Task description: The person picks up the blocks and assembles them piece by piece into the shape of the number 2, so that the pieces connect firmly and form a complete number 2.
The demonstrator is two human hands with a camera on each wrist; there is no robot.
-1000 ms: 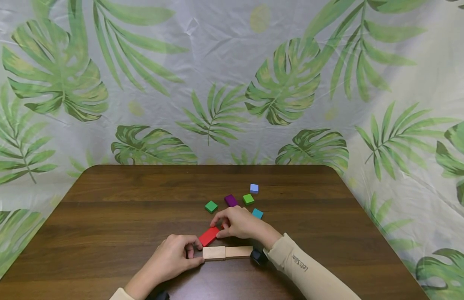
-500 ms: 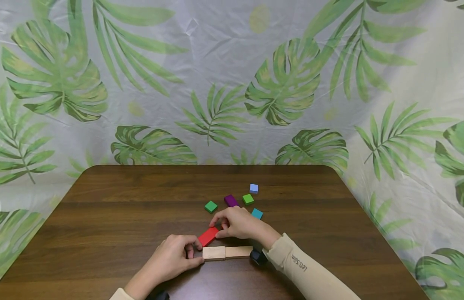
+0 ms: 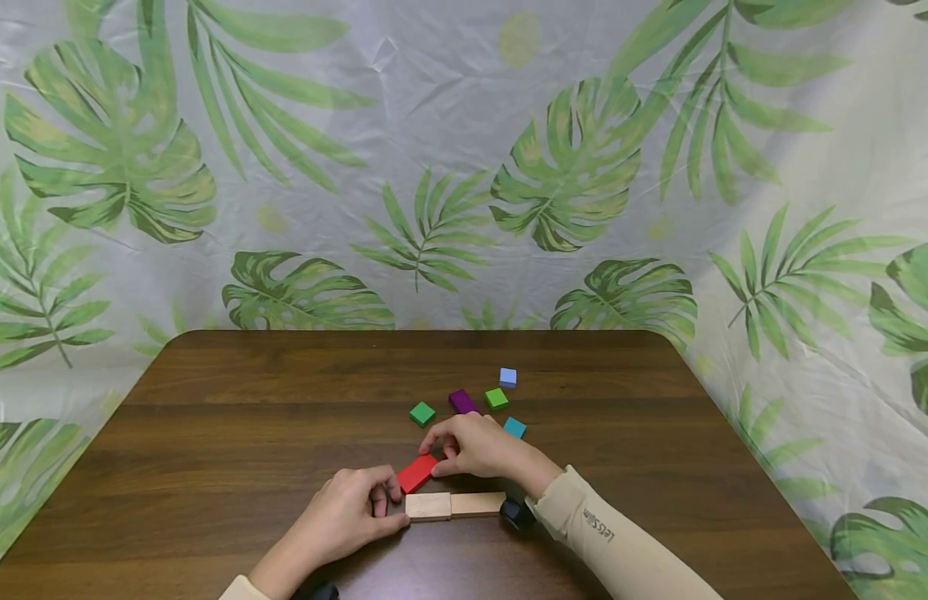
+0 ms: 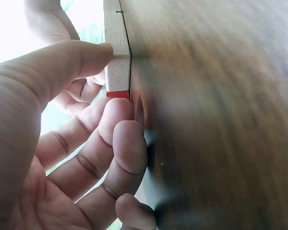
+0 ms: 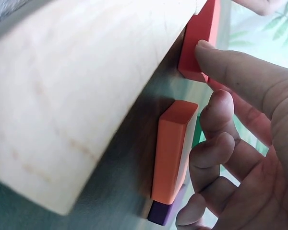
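Observation:
Two plain wooden blocks lie end to end in a row, a paler one [image 3: 428,506] on the left and a tanner one [image 3: 477,503] on the right. A red block [image 3: 418,473] slants away from the row's left part. My right hand [image 3: 482,446] pinches the red block's far end between thumb and index finger. My left hand [image 3: 347,512] holds the paler block's left end, thumb on its near side and fingers bent close to the red block. Beneath my right hand, an orange block [image 5: 169,153] shows in the right wrist view.
Beyond my right hand lie small loose blocks: a green one [image 3: 422,413], a purple one [image 3: 462,401], a lime one [image 3: 497,398], a teal one [image 3: 514,427] and a light blue one [image 3: 509,377]. A leaf-patterned cloth [image 3: 448,167] hangs behind the brown table [image 3: 246,400].
My left index finger has drawn back slightly from the red block's near corner. Both hands otherwise stay in place, and the blocks keep their positions.

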